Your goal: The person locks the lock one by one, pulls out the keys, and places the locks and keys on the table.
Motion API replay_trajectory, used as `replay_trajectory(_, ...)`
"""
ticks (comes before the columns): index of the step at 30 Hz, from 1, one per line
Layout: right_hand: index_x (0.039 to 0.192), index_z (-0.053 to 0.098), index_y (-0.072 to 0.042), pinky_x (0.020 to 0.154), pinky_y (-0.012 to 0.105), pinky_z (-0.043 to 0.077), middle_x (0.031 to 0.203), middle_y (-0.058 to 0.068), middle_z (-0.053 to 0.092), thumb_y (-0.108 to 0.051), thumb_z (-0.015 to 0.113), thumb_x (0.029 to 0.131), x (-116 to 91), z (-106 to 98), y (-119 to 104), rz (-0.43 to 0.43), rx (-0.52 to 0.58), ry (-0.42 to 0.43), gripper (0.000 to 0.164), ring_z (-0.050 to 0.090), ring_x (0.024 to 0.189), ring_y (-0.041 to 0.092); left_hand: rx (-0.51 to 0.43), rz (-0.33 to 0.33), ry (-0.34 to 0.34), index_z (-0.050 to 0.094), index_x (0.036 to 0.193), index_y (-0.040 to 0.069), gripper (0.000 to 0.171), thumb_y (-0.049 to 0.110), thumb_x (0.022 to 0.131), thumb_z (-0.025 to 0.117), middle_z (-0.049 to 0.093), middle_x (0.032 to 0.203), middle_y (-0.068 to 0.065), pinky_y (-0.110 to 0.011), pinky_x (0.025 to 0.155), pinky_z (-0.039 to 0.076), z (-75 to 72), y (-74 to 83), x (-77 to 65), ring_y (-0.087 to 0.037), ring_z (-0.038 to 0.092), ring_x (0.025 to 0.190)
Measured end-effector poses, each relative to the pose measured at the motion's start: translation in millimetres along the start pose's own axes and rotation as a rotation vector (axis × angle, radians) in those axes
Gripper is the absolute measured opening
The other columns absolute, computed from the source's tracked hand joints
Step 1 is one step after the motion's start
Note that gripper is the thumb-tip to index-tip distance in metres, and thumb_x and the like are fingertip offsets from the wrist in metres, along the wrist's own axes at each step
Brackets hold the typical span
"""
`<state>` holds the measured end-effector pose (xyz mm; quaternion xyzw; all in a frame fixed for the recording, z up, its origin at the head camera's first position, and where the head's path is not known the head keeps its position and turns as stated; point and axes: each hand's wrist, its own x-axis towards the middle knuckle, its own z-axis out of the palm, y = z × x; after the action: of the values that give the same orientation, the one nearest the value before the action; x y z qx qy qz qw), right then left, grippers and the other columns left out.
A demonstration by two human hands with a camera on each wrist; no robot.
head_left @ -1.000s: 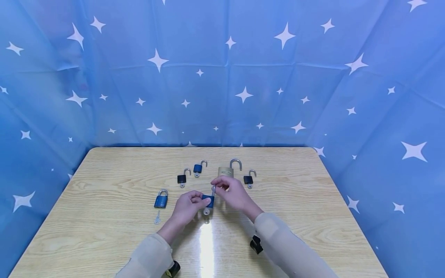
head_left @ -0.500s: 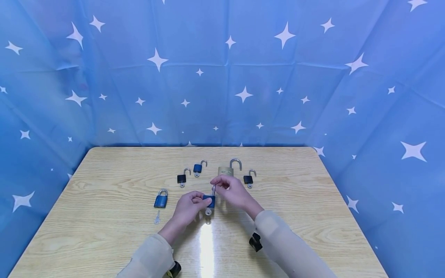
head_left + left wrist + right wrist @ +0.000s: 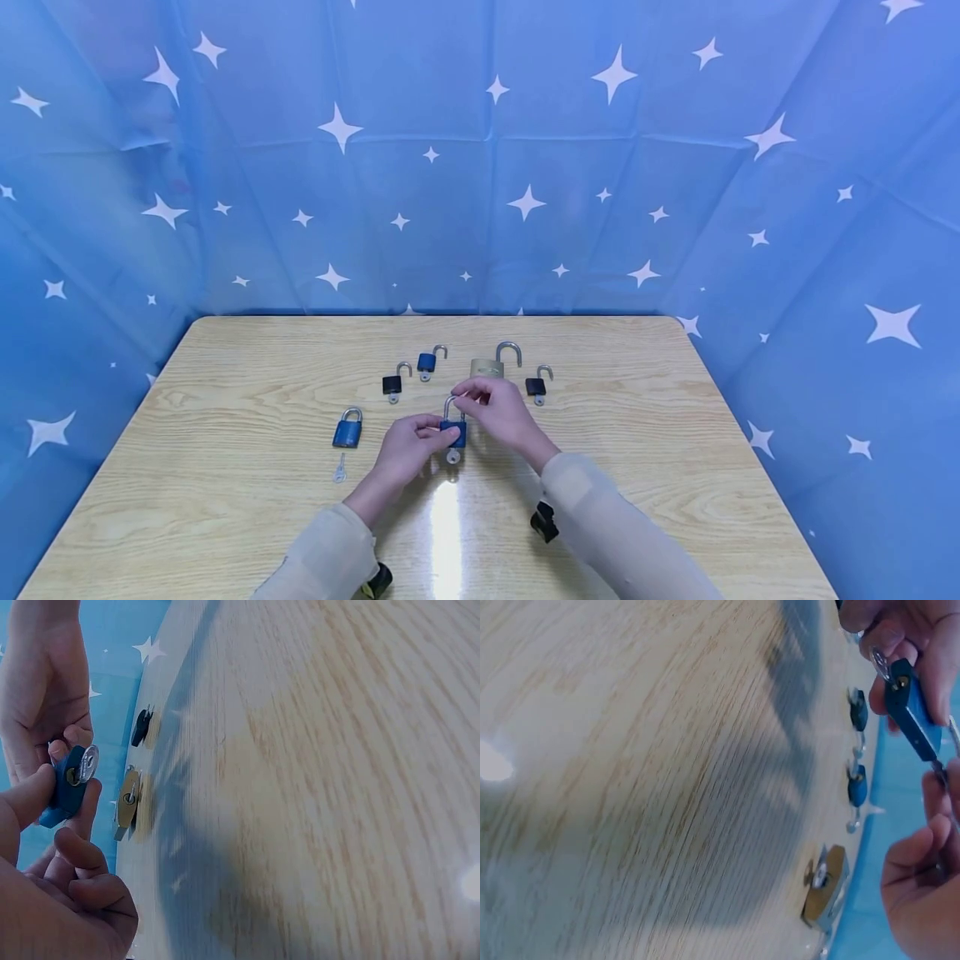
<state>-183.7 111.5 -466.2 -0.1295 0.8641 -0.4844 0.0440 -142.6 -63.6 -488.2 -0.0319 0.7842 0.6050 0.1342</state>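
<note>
A blue padlock (image 3: 458, 439) is held up above the table between my two hands. My left hand (image 3: 401, 454) pinches its body between thumb and fingers. From the underside of the body sticks a key (image 3: 453, 456), whose round head also shows in the left wrist view (image 3: 90, 761). Thumb and fingers of my right hand (image 3: 498, 412) pinch the padlock's metal shackle (image 3: 447, 405) at its right side. The shackle arches over the body, its left leg coming down close to the body's top.
Left of the hands lie a closed blue padlock (image 3: 347, 433) and a loose key (image 3: 341, 469). Behind stand unlocked padlocks: a small black one (image 3: 392, 385), a small blue one (image 3: 426, 362), a brass one (image 3: 482, 367) and another black one (image 3: 536, 387). A starry curtain (image 3: 480, 167) hangs behind the table.
The shackle, seen edge-on before, has swung round to the left and now shows as an arch above the body. The padlock has shifted slightly right; my right fingers moved slightly left.
</note>
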Motion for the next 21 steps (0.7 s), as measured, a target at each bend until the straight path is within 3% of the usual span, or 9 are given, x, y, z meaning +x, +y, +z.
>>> replay_trajectory(9,0.093,0.070,-0.022,0.062,0.031,0.045,0.082,-0.004,0.064,-0.020,0.067,0.090,1.4,3.7,-1.8,0.013,-0.021,0.029,0.005,0.054,0.070,0.016,-0.021,-0.012,-0.010,0.069,0.103,0.004,0.039,0.037,0.082,0.074,0.072,0.085,-0.005,-0.029,0.056,0.040,2.1,-3.3,2.2,-0.019,0.059,0.070)
replay_trajectory(21,0.091,0.070,-0.014,0.060,0.029,0.046,0.078,-0.006,0.064,-0.017,0.068,0.089,0.5,6.6,-1.1,-0.004,-0.048,0.041,0.004,0.054,0.069,0.014,-0.054,-0.022,0.002,0.069,0.100,0.004,0.033,0.033,0.083,0.073,0.070,0.082,-0.004,-0.027,0.055,0.039,6.3,-6.6,4.4,-0.017,0.057,0.070)
